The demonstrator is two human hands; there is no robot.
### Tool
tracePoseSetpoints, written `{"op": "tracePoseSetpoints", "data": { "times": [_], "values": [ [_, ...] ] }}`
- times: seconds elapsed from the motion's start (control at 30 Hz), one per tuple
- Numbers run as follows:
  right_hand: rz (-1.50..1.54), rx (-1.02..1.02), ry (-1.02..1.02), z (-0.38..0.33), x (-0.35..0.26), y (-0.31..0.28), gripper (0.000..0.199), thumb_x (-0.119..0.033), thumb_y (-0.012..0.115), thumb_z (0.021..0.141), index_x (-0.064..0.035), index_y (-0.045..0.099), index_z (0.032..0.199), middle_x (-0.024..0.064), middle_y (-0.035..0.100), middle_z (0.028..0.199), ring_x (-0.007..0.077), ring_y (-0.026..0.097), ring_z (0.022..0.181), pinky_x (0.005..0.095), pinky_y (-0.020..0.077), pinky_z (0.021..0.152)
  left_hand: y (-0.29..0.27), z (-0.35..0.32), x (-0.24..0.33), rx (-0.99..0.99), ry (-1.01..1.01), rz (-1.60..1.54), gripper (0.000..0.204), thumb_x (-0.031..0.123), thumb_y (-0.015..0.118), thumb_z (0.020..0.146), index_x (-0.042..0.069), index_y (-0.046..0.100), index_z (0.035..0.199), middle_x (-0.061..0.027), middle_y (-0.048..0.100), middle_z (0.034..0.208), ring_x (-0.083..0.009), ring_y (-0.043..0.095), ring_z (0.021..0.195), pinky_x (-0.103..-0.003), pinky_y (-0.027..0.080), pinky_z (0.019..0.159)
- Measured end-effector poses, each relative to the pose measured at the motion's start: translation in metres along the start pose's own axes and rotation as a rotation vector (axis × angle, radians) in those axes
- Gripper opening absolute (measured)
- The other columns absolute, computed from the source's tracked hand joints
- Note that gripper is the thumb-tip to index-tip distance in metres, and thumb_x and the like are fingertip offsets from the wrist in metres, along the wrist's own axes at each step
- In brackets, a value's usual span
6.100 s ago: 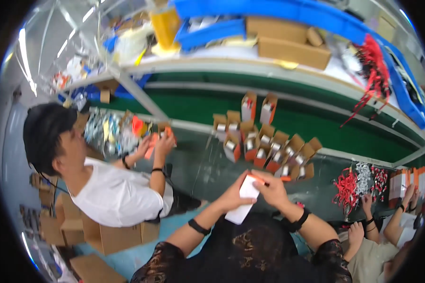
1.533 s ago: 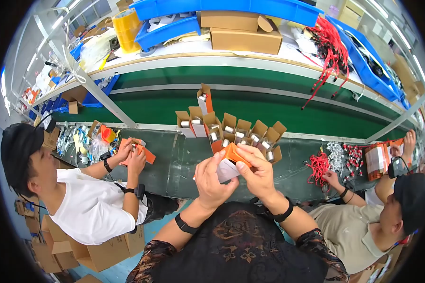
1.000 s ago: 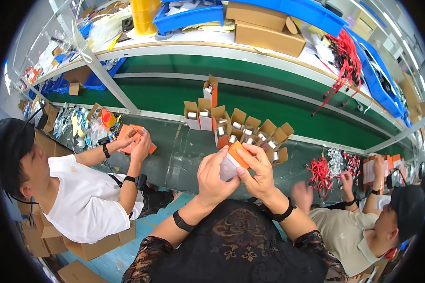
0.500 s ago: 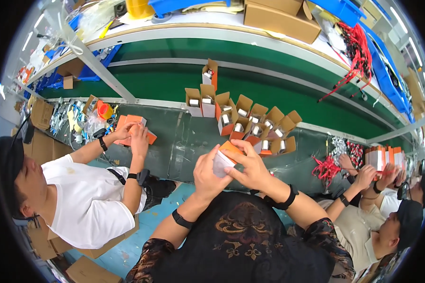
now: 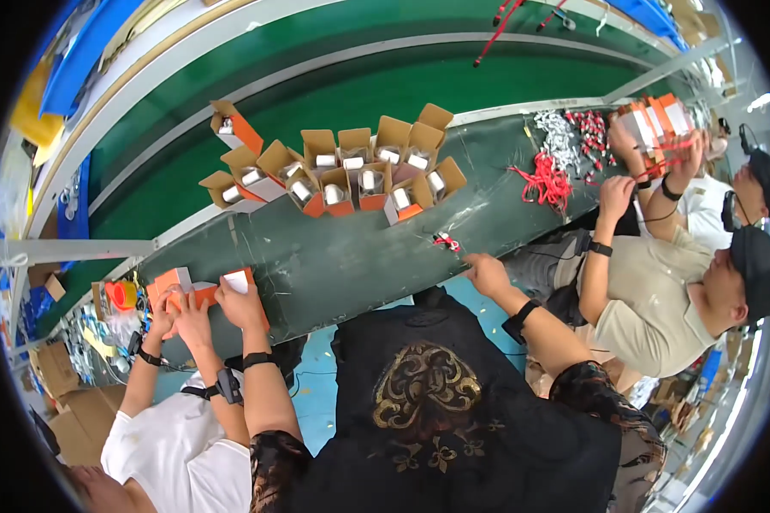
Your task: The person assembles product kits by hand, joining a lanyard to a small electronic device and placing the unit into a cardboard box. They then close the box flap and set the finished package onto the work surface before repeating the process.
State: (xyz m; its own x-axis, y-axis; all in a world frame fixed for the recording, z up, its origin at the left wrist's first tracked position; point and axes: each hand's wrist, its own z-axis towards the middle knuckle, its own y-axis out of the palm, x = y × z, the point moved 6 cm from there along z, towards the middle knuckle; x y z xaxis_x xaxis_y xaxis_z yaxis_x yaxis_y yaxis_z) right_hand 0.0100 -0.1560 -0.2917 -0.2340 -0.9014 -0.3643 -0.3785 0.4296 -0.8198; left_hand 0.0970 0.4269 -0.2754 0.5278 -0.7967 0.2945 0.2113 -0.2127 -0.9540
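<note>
My left hand point(image 5: 243, 306) is closed round a small orange and white box point(image 5: 237, 280) at the left of the dark green bench point(image 5: 334, 265). It is beside the orange boxes point(image 5: 173, 279) that a co-worker's hands point(image 5: 184, 318) touch. Over the bench's near edge, my right hand point(image 5: 490, 278) has its index finger stretched out and the others partly curled, with nothing visible in it. A small bundled red and black cable point(image 5: 446, 242) lies just beyond its fingertips, apart from them. Farther back stand several open boxes point(image 5: 371, 190) with white cylindrical items inside.
Red cables point(image 5: 546, 181) and silvery pieces point(image 5: 556, 135) lie in piles at the right. Co-workers sit on both sides; one at the right, in a beige shirt point(image 5: 650, 299), handles red cable. A metal frame rail point(image 5: 77, 250) crosses the left side.
My hands have parted: the left carried the box to the left beside the co-worker's boxes, while the right moved over to the small cable. The view has turned.
</note>
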Motion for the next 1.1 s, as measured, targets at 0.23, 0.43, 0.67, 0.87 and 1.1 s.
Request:
{"op": "tracePoseSetpoints", "data": {
  "times": [0.23,0.43,0.67,0.87,1.1],
  "values": [
    [0.122,0.273,0.022,0.065,-0.02,0.012,0.037,-0.016,0.071,0.084,-0.0118,0.065,0.121,0.021,0.064,0.112,0.0421,0.066,0.099,0.0496,0.054,0.086,0.013,-0.02,0.065,0.075,0.453,-0.117,0.053,0.018,0.073,0.072,-0.001,0.059,0.119,-0.0223,0.063,0.106,-0.0423,0.058,0.103,-0.05,0.047,0.093],
    [-0.191,-0.014,0.002,0.078,-0.036,0.04,0.025,-0.008,0.061,0.084,-0.0069,0.057,0.109,0.0247,0.066,0.105,0.0455,0.068,0.091,0.0516,0.0562,0.079,0.007,0.019,0.106,0.069,0.261,-0.399,0.094,0.02,0.085,0.068,-0.003,0.036,0.145,-0.0256,0.049,0.134,-0.0434,0.045,0.128,-0.046,0.039,0.109],
    [0.031,-0.073,-0.051,0.038,-0.026,0.053,0.031,-0.012,0.069,0.077,-0.0045,0.059,0.105,0.0175,0.07,0.09,0.0372,0.07,0.084,0.0479,0.0556,0.076,0.022,0.107,0.126,-0.08,0.348,-0.568,0.103,0.02,0.093,0.057,-0.001,0.04,0.143,-0.0221,0.053,0.135,-0.0381,0.048,0.128,-0.045,0.04,0.109],
    [0.689,-0.182,0.039,0.018,-0.058,0.014,0.038,0.001,0.073,0.078,-0.0025,0.059,0.113,0.0056,0.067,0.085,0.0131,0.065,0.076,0.0281,0.0518,0.069,0.053,0.125,0.092,-0.285,0.281,-0.952,0.085,0.014,0.092,0.058,0.005,0.051,0.132,-0.0144,0.063,0.123,-0.0328,0.061,0.111,-0.041,0.048,0.098],
    [1.159,-0.265,-0.22,0.001,-0.195,-0.092,0.028,0.003,0.068,0.09,-0.0032,0.061,0.116,0.0006,0.065,0.097,0.0086,0.062,0.085,0.0243,0.0504,0.077,-0.017,0.013,0.115,-0.016,0.299,-0.841,0.073,0.014,0.092,0.059,-0.001,0.056,0.12,-0.0144,0.061,0.115,-0.0278,0.061,0.107,-0.036,0.049,0.095]
  ]
}}
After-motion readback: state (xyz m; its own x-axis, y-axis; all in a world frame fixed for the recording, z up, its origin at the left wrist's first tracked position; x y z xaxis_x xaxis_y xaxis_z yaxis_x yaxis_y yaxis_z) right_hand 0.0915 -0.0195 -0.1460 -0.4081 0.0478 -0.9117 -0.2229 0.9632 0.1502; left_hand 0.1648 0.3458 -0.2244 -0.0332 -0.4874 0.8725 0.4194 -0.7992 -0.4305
